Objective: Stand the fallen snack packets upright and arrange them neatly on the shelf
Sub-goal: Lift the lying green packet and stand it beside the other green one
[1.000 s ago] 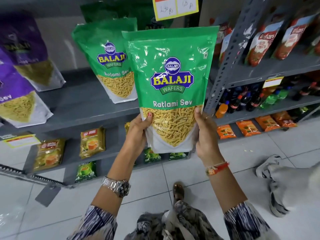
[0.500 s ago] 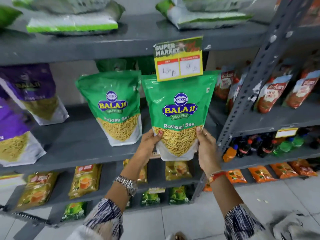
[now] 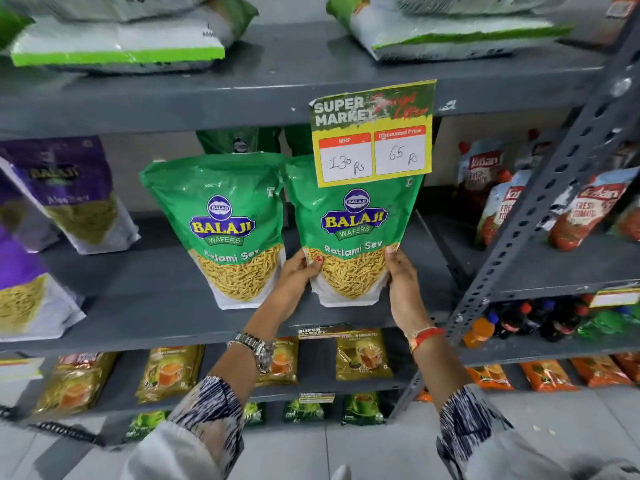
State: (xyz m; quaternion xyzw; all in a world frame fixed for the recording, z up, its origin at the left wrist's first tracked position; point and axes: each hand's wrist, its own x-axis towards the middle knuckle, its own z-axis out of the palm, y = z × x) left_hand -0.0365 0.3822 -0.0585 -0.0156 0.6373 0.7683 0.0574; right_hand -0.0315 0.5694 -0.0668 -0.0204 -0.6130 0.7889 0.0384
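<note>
A green Ratlami Sev packet [image 3: 349, 233] stands upright on the grey middle shelf [image 3: 156, 296], its base on the shelf surface. My left hand [image 3: 298, 271] grips its lower left edge and my right hand [image 3: 401, 282] grips its lower right edge. A second green Ratlami Sev packet [image 3: 221, 230] stands upright just to its left, the two almost touching. More green packets [image 3: 242, 143] stand behind them. On the top shelf, two green-and-white packets [image 3: 117, 39] [image 3: 450, 32] lie flat.
A yellow price card [image 3: 374, 133] hangs from the top shelf over the held packet's top. Purple sev packets [image 3: 79, 195] lean at the left. A slotted upright post [image 3: 540, 209] stands to the right, with ketchup pouches [image 3: 588, 209] beyond. Tea packets [image 3: 363, 355] fill the shelf below.
Both hands carried the green packet away from me and up onto the middle shelf, setting it beside the other green packet. The view tilted upward, revealing the top shelf.
</note>
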